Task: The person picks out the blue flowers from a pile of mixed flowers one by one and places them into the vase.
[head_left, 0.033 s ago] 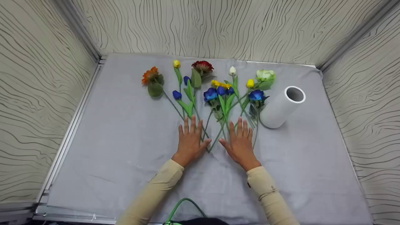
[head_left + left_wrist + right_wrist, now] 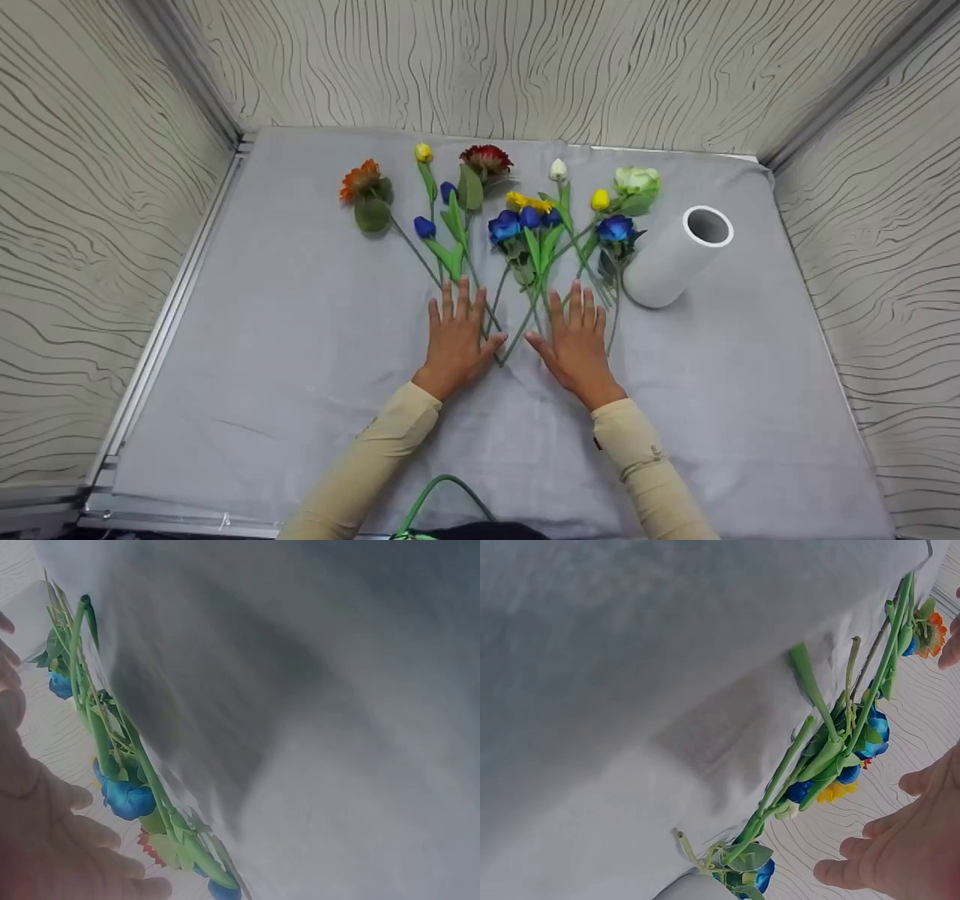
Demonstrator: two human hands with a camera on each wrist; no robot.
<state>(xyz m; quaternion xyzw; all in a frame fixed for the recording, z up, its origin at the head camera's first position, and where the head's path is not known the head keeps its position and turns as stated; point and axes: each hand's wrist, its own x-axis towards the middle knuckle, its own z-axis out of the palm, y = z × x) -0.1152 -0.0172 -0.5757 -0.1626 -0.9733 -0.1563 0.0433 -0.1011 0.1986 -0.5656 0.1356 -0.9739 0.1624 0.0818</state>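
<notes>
My left hand (image 2: 456,341) is spread palm down over the lower stems of the left flowers, fingers straight and pointing away. Likewise flat, my right hand (image 2: 577,349) overlaps stems on the right side of the bunch. Neither holds anything. Beyond the left fingertips lie a blue tulip (image 2: 424,228), an orange flower (image 2: 360,181), a yellow tulip (image 2: 424,153) and a red flower (image 2: 487,159). Blue roses (image 2: 505,226), a yellow daisy-like flower (image 2: 529,202) and a white tulip (image 2: 558,171) lie around the middle. A pale green flower (image 2: 637,181) is farther right.
A white cylindrical vase (image 2: 671,262) leans right of the flowers, its opening up. Grey cloth (image 2: 300,360) covers the table. Patterned panels (image 2: 480,67) wall the back and sides. A green cord loop (image 2: 442,480) shows at the near edge, between the forearms.
</notes>
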